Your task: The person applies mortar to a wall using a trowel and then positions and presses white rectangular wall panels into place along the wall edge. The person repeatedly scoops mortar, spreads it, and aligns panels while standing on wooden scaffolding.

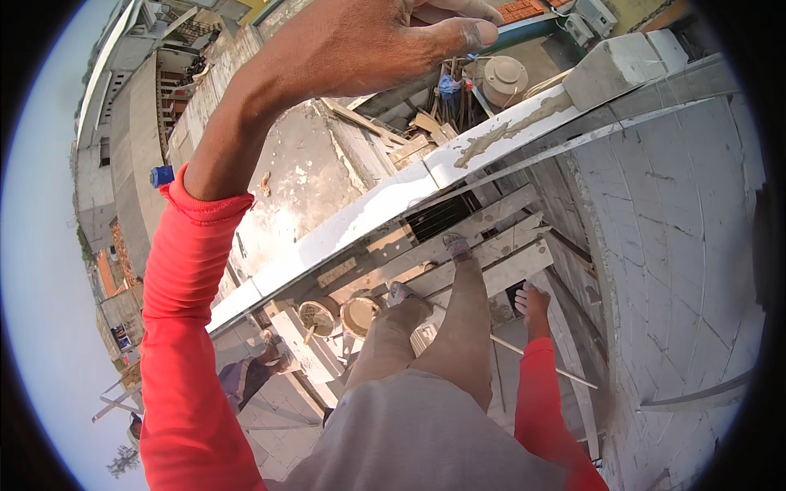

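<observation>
My left hand (393, 41) is raised close to the camera, over the block wall (393, 190). Its thumb and fingers stretch out to the right with nothing visible in them; the upper edge cuts off part of it. Down at my right side hangs my right hand (535, 304), fingers apart, beside a small dark patch I cannot make out. Grey mortar (516, 131) lies in a rough strip on the white wall top. Two round buckets stand left of my feet: one bucket (318, 317) has a stick-like handle in it, the other bucket (358, 315) holds greyish material.
I stand on wooden planks (491, 221) with dark gaps between them. A loose white block (614, 72) sits on the wall's far end. A tall block wall (671, 229) rises at right. Another person's leg (246, 380) shows at lower left. Beyond the wall are scrap boards and rooftops far below.
</observation>
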`<state>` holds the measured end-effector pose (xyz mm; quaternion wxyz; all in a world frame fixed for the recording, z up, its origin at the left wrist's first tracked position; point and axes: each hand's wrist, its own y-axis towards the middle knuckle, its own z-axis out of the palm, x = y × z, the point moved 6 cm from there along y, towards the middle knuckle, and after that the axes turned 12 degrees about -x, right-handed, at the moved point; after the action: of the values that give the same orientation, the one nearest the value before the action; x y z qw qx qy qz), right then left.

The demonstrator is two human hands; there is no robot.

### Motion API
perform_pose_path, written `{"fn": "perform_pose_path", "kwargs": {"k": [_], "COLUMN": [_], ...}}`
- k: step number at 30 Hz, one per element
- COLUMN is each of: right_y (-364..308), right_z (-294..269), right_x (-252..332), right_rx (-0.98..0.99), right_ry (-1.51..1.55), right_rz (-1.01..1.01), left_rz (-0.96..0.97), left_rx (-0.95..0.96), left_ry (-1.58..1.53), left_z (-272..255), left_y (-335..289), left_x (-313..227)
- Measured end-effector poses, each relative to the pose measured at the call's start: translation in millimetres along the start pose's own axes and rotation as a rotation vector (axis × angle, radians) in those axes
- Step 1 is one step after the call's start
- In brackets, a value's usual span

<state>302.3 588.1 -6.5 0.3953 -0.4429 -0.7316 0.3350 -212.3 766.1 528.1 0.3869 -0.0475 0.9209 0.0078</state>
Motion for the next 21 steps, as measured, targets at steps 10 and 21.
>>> {"fn": "perform_pose_path", "kwargs": {"k": [10, 21], "right_y": [-94, -218], "right_z": [140, 393], "right_x": [17, -172], "right_rx": [0.628, 0.857], "right_ry": [-1.159, -2.185], "right_rz": [-0.913, -1.363], "left_rz": [-0.329, -2.241], "left_rx": [-2.130, -1.563], "left_ry": [-0.056, -0.441], "left_z": [-115, 456], "left_y": [-591, -830], "left_x": [88, 196]}}
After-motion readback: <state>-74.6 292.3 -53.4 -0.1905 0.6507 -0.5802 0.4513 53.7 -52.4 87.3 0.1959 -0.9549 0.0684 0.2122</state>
